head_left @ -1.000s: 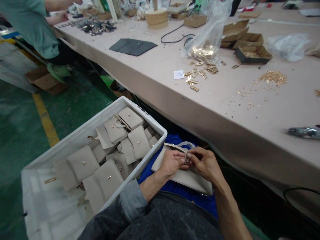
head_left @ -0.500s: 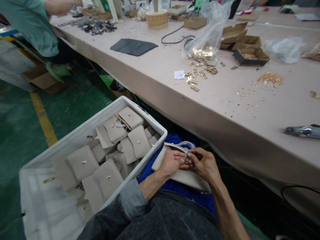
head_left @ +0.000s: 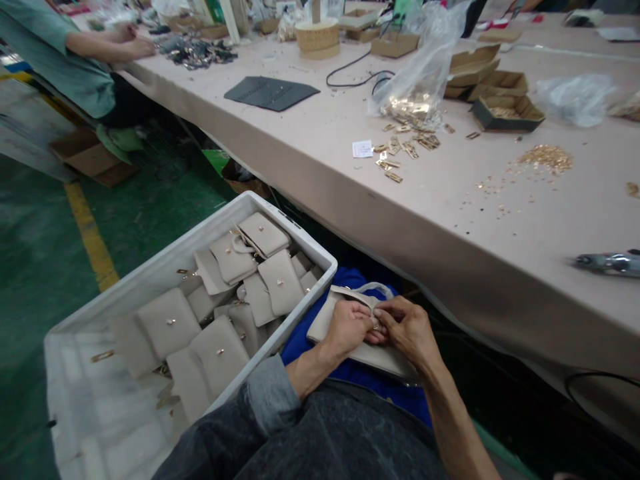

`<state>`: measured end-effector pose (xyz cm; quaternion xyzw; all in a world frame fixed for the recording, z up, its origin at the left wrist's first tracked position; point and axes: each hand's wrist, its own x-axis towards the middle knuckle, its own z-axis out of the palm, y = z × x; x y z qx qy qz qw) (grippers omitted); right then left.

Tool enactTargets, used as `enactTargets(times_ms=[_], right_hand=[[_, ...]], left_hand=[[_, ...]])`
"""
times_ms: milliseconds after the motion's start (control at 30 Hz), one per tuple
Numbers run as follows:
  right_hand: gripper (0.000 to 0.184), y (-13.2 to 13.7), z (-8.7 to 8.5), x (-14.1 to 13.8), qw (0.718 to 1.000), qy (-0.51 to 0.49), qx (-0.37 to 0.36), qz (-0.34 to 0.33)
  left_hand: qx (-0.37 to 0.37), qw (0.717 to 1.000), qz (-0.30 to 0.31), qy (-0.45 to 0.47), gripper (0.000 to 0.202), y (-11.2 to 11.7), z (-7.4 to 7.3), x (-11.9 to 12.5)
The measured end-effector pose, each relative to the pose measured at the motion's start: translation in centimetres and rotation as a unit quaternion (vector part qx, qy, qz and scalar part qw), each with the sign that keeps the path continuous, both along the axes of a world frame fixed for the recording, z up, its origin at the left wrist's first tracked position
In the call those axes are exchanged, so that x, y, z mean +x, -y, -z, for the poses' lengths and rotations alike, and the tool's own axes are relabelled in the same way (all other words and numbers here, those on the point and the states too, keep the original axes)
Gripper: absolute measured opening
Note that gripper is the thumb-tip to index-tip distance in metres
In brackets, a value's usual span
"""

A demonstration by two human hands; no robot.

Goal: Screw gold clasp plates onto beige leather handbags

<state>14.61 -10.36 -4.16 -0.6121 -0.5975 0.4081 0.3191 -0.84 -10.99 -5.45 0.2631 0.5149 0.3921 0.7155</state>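
Observation:
A beige handbag [head_left: 367,355] lies on my lap over blue cloth [head_left: 300,340], its mouth partly open and a wrapped handle at its far side. My left hand [head_left: 350,327] is curled over the bag's flap, fingers closed by a small shiny metal clasp plate [head_left: 376,325]. From the other side, my right hand [head_left: 409,328] pinches at the same spot with thumb and forefinger. The two hands meet there, and fingers cover most of the plate.
On my left stands a white plastic crate [head_left: 145,273] holding several beige handbags [head_left: 280,283]. Across the long table [head_left: 410,220] lie gold metal plates [head_left: 395,147], loose small parts [head_left: 547,160], cartons [head_left: 507,110] and a hand tool [head_left: 610,263]. A co-worker's arm [head_left: 105,47] reaches over its far left.
The metal plate, plainly visible between my fingers before, is now mostly covered by them. My hands stay at the same place on the bag. The co-worker's hands have come into view.

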Motion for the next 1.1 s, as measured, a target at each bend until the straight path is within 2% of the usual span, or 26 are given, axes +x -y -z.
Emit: enactTargets(times_ms=[100, 200, 267, 367, 533, 667, 767, 933, 1033, 1100], right_hand=[[0.021, 0.4, -0.4, -0.2, 0.996, 0.016, 0.070, -0.049], [0.028, 0.8, -0.5, -0.2, 0.988, 0.023, 0.101, -0.114], [0.028, 0.9, -0.4, -0.1, 0.983, 0.038, 0.122, -0.131], [0.027, 1.0, 0.1, 0.1, 0.978, 0.060, 0.150, -0.130], [0.027, 0.7, 0.5, 0.4, 0.983, 0.047, 0.131, -0.120], [0.026, 0.6, 0.0, 0.5, 0.984, 0.037, 0.101, -0.140], [0.031, 0.7, -0.3, 0.6, 0.982, 0.044, 0.093, -0.156], [0.032, 1.0, -0.2, 0.4, 0.982, 0.067, 0.105, -0.144], [0.034, 1.3, 0.1, 0.1, 0.983, 0.075, 0.112, -0.120], [0.035, 1.5, 0.3, -0.1, 0.984, 0.077, 0.122, -0.107]], left_hand=[[0.001, 0.999, -0.028, -0.018, 0.029, 0.0, -0.2, 0.1], [0.024, 0.999, -0.040, 0.002, 0.029, 0.0, -0.5, 0.0], [0.030, 0.999, -0.040, 0.011, 0.024, -0.1, -0.6, -0.1], [0.028, 0.998, -0.042, 0.026, 0.028, -0.2, -0.7, -0.1], [0.061, 0.996, -0.015, 0.062, 0.040, -0.1, -0.6, -0.2], [0.119, 0.992, 0.016, -0.037, 0.024, -0.1, -0.5, -0.5], [0.197, 0.968, 0.056, -0.145, 0.021, -0.2, -1.0, -0.9], [0.314, 0.893, 0.090, -0.309, 0.026, -0.5, -2.7, -1.4], [0.362, 0.852, 0.113, -0.361, 0.025, -0.7, -3.4, -1.3], [0.373, 0.837, 0.128, -0.379, 0.025, -0.8, -3.5, -1.3]])
